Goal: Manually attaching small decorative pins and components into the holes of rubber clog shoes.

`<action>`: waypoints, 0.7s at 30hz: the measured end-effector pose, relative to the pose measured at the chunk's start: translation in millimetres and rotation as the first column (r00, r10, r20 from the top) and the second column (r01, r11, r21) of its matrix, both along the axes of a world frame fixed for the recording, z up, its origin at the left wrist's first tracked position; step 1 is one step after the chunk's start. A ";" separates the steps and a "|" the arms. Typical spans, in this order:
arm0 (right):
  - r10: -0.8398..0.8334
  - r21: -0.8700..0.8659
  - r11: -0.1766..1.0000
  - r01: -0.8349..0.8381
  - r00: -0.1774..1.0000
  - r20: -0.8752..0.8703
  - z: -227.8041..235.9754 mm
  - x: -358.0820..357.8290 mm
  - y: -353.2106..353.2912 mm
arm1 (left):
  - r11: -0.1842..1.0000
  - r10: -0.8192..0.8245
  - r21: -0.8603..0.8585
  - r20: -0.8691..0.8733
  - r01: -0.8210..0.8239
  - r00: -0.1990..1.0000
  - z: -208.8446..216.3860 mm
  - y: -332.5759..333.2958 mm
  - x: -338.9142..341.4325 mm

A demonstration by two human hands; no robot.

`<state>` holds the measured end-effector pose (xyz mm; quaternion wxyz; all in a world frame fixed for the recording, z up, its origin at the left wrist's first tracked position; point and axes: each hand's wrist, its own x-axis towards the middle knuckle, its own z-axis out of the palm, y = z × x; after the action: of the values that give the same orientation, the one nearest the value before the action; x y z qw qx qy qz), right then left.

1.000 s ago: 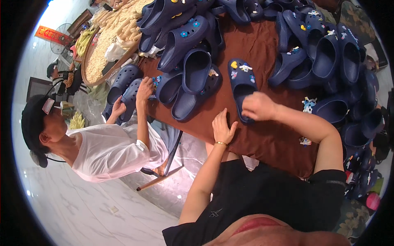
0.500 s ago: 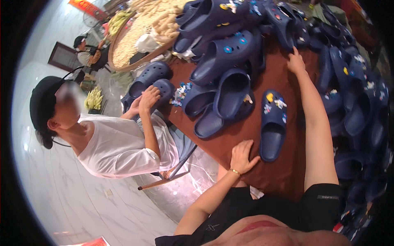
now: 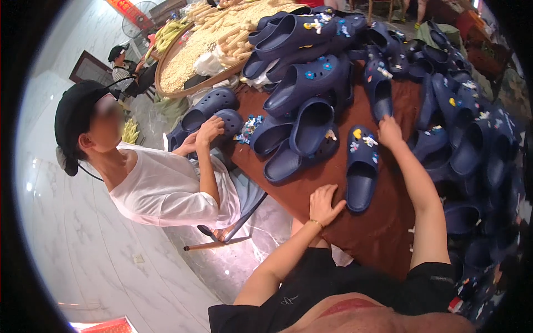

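Observation:
My right hand [image 3: 390,132] is closed on the heel end of a navy clog [image 3: 381,99] with small charms on its toe. Directly in front of me a second navy clog [image 3: 361,191] lies on the brown tablecloth [image 3: 383,236], its toe pointing away and bearing yellow, white and blue charms. My left hand [image 3: 326,205] rests on the cloth just left of that clog's heel, fingers stretched out and holding nothing. Farther left, a pile of navy clogs [image 3: 311,83] with charms covers the table.
A person in a white shirt [image 3: 166,177] sits at the left, both hands at another navy clog [image 3: 229,119]. Beside it lies a cluster of loose charms [image 3: 250,129]. Many more clogs [image 3: 466,150] are heaped on the right. Behind stands a round tray of corn kernels [image 3: 183,64].
My right hand has drawn back toward me and now grips a clog by its heel, which has come nearer along the cloth. My left hand stays by the near clog. The view has shifted slightly.

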<state>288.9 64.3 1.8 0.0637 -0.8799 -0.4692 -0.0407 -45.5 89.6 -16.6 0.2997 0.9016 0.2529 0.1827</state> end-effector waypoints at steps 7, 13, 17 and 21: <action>0.072 -0.017 0.997 -0.072 0.997 -0.037 11.5 -96.2 -91.8 | 0.994 0.090 -0.064 -0.010 -0.091 0.996 -9.4 -19.3 39.0; 0.115 -0.057 0.992 -0.116 0.993 -0.016 21.5 -162.9 -136.9 | 0.989 0.109 -0.102 -0.008 -0.109 0.994 -7.2 -16.0 -11.1; 0.141 -0.048 0.988 -0.145 0.986 -0.086 21.5 -201.0 -156.3 | 0.987 0.091 -0.135 -0.010 -0.091 0.996 4.8 -0.7 -51.8; 0.133 -0.038 0.989 -0.142 0.975 -0.177 23.5 -227.2 -175.4 | 0.948 0.228 0.201 0.106 -0.245 0.968 10.3 -11.9 -60.4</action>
<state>61.7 -111.1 25.3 0.0848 -0.8469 -0.5223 0.0529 -105.9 77.7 -6.3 0.1877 0.8834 0.3257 0.2800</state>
